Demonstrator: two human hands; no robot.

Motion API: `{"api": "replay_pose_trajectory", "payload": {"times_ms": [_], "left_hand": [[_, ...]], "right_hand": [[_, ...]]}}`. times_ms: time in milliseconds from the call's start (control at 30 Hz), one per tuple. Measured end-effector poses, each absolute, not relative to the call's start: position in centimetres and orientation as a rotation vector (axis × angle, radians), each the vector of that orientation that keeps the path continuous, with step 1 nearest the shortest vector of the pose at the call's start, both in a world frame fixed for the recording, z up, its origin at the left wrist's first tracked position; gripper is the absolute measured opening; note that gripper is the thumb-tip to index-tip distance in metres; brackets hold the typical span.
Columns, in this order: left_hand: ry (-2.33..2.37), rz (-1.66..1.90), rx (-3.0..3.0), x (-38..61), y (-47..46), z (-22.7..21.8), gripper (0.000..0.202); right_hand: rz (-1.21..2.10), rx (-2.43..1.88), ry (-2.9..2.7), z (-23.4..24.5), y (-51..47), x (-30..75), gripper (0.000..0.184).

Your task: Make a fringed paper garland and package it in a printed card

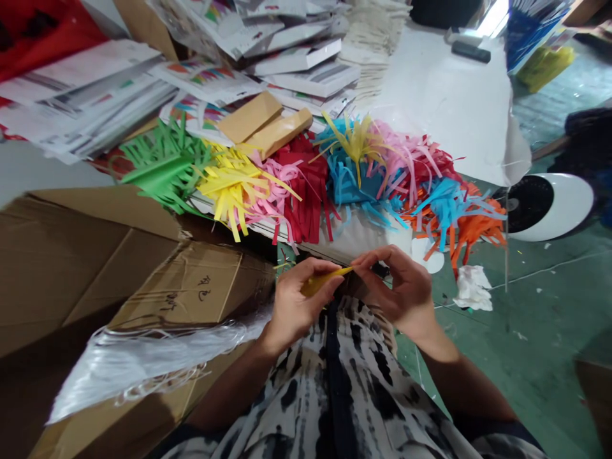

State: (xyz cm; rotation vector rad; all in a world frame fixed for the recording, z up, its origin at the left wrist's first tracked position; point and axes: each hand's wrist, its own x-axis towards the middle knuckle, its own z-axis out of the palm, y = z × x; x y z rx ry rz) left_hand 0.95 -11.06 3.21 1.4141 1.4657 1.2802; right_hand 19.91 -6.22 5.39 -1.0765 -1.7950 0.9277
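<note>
My left hand point(295, 303) is closed around a narrow piece of yellow paper point(319, 282), its thumb pressing on it. My right hand point(404, 290) pinches the thin right tip of that same paper between thumb and fingertips. Both hands are in front of my body, just below the table's front edge. Above them along that edge lie fringed paper tassels: green point(167, 166), yellow point(234, 182), red point(308, 191), blue point(351, 178), pink point(399, 153) and orange point(478, 226). How the held paper is folded or twisted is hidden by the fingers.
An open cardboard box point(191, 280) stands at left, with a bundle of white strings point(138, 363) over its edge. Printed white packets point(291, 60) and tan paper packs point(253, 118) are piled behind the tassels. A round black-and-white object point(568, 207) is at right, above the green floor point(540, 306).
</note>
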Motion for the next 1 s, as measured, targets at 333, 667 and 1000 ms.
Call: {"api": "replay_pose_trajectory", "payload": {"times_ms": [333,667,1000], "left_hand": [[1.368,1.287,1.230,1.5,-10.5,3.1,0.021],[1.294,0.995,1.491,1.7,-10.0,2.9,0.032],[1.280,1.011,1.449,2.4,-8.6,1.2,0.033]], "right_hand": [[1.238,-1.026,-1.682,4.6,-6.0,19.9,0.023],[0.859,-1.098,-1.750,5.5,-6.0,20.9,0.015],[1.185,-1.017,-1.647,5.2,-2.4,20.8,0.020]]}}
